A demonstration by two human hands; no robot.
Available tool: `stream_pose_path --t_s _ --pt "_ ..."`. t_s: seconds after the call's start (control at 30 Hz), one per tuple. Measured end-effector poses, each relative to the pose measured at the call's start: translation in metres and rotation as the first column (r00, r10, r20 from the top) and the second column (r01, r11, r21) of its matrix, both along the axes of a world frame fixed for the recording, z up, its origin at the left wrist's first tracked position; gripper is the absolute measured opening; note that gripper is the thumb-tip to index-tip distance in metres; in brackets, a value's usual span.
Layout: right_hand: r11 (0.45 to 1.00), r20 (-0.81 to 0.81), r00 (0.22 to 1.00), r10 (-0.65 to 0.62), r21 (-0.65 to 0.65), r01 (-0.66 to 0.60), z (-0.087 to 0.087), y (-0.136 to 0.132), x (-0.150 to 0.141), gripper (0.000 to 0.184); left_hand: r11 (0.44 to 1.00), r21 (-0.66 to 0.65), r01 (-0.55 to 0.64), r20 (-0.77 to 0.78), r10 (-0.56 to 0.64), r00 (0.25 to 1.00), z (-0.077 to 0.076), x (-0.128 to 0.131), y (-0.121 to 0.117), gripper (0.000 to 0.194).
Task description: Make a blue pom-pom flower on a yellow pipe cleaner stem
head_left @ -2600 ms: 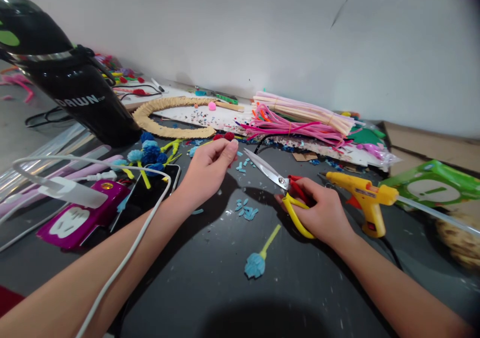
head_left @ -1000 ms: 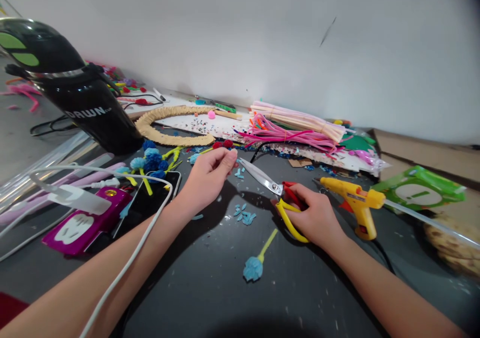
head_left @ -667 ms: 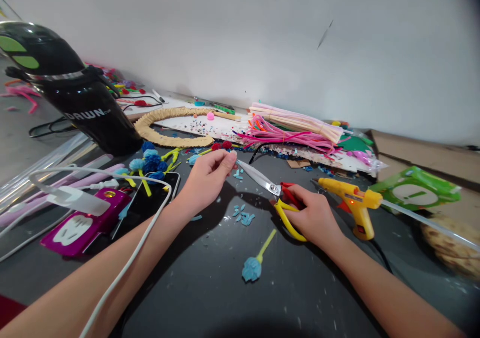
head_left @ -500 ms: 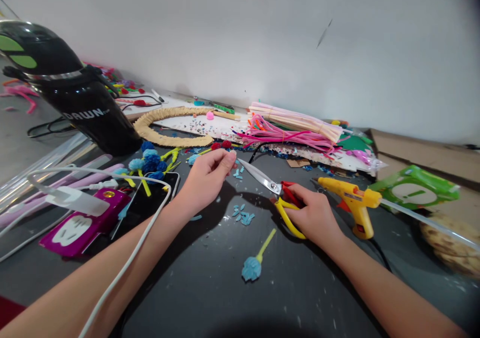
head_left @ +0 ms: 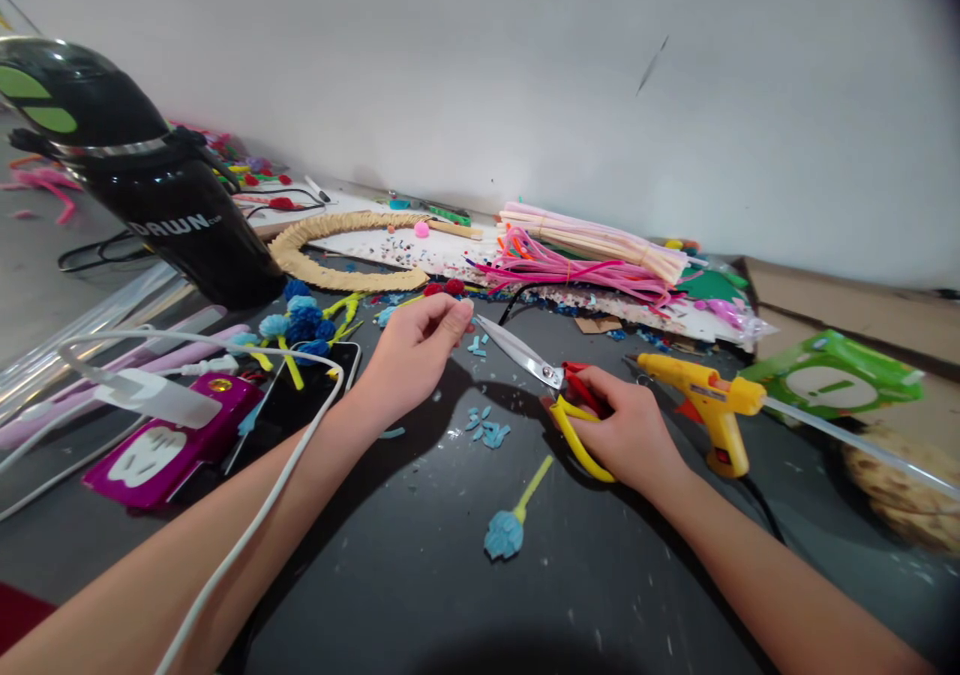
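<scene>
My right hand [head_left: 630, 435] grips the yellow and red handles of a pair of scissors [head_left: 536, 365], whose steel blades are shut and point up-left toward my left hand. My left hand [head_left: 412, 350] rests on the dark table [head_left: 420, 575] with thumb and fingers pinched together on something too small to make out. Light blue cut scraps [head_left: 484, 425] lie between the hands. A blue pom-pom flower on a yellow stem [head_left: 514, 520] lies just in front of them.
A yellow glue gun [head_left: 709, 400] stands right of my right hand. A black bottle [head_left: 150, 190], a straw ring [head_left: 345, 250], pink pipe cleaners [head_left: 585, 260], a phone [head_left: 300, 385], a magenta case [head_left: 165, 445], a white cable [head_left: 247, 515] and blue pom-pom flowers [head_left: 300, 320] surround the hands.
Both hands have stayed where they were; the view shifted slightly. The pinch of my left hand and the scissors look the same.
</scene>
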State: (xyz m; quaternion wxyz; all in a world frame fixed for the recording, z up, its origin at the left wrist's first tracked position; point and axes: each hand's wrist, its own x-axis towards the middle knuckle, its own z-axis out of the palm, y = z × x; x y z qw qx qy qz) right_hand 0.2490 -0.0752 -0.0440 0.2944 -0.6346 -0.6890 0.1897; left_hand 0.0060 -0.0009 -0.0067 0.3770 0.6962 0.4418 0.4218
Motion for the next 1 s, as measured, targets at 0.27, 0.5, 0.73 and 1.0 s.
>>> stream_pose_path --t_s 0.27,0.5,0.73,1.0 --pt "1.0 -0.004 1.0 0.004 -0.023 -0.004 -0.0006 0.0014 0.0016 0.027 1.0 0.002 0.003 0.001 -0.003 1.0 -0.0003 -0.0001 -0.0001 0.038" --pt "1.0 -0.022 1.0 0.009 -0.012 -0.009 0.0021 0.0015 0.0012 0.026 1.0 0.003 0.003 -0.005 -0.003 1.0 -0.0003 -0.0005 -0.0003 0.037" --pt "1.0 -0.013 1.0 -0.021 0.022 0.021 -0.0011 0.0003 0.0003 0.02 1.0 0.003 0.001 0.009 -0.001 1.0 -0.001 -0.0001 -0.0002 0.037" --pt "1.0 -0.002 1.0 -0.007 -0.003 0.007 -0.0027 0.0004 0.0007 0.023 1.0 -0.001 0.003 0.018 -0.003 1.0 -0.0013 -0.0008 0.0001 0.035"
